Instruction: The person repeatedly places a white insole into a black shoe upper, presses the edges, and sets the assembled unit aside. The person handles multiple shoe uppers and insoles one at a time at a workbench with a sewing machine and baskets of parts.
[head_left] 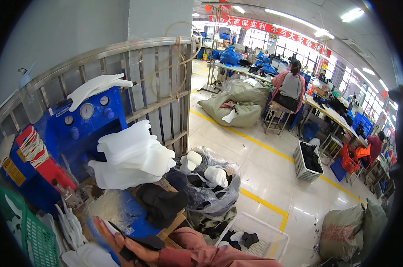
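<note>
At the lower left, my left hand (107,232) holds a flat black piece (149,239) that looks like soft cloth or foam. A narrow white edge shows along it near the fingers. My right hand (141,252), with a pink sleeve behind it, grips the same piece from the right, its fingers pointing left. Both hands are over the front of a blue machine (88,116) with round gauges. Just beyond them lie dark, shaped pieces (161,204). Farther back rests a stack of white shaped sheets (132,155). Part of my left hand is blurred and cut off.
A green basket (30,236) and white glove-like pieces (72,227) are at the left. A clear plastic bag (215,196) and a white crate (268,231) stand to the right. Behind the machine runs a metal railing (157,107). Another person (290,86) sits at a far table.
</note>
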Tool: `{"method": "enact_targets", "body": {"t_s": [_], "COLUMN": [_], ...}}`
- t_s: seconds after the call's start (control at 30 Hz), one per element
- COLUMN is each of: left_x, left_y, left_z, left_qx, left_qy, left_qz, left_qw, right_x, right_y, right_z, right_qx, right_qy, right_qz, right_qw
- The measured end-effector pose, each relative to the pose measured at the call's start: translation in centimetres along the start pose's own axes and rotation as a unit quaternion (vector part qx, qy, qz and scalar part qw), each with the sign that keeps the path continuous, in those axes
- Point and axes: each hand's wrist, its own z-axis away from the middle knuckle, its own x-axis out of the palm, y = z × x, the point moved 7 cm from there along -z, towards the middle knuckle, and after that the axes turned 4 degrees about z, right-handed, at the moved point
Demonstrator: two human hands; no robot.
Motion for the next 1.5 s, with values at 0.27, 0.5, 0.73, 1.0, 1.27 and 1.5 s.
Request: {"method": "enact_targets", "body": {"t_s": [0.27, 0.5, 0.73, 1.0, 1.27, 1.5], "left_x": [-0.6, 5.5, 8.4, 8.3, 8.3, 7.6], "left_y": [4.7, 10.3, 15.3, 8.2, 5.4, 4.6], "left_z": [5.7, 9.5, 14.0, 13.0, 13.6, 13.6], "left_qx": [-0.057, 0.037, 0.157, -0.112, -0.160, -0.120], "left_qy": [-0.111, -0.311, -0.486, -0.507, -0.484, -0.448], "left_qz": [0.022, 0.084, 0.258, 0.222, 0.190, 0.223], "left_qw": [0.992, 0.946, 0.820, 0.825, 0.839, 0.858], "right_x": [-1.7, -8.3, -22.2, -37.7, -37.1, -19.8], "right_y": [-0.3, -6.6, -12.2, -0.9, 3.2, -9.6], "right_z": [2.8, 10.7, 24.3, 49.3, 40.6, 8.6], "right_qx": [0.145, 0.046, 0.011, 0.288, 0.176, -0.098], "right_qy": [0.154, 0.266, 0.529, 0.692, 0.563, 0.054], "right_qz": [-0.180, 0.127, 0.044, 0.306, 0.275, 0.753], "right_qw": [0.961, 0.955, 0.848, 0.587, 0.759, 0.648]}}
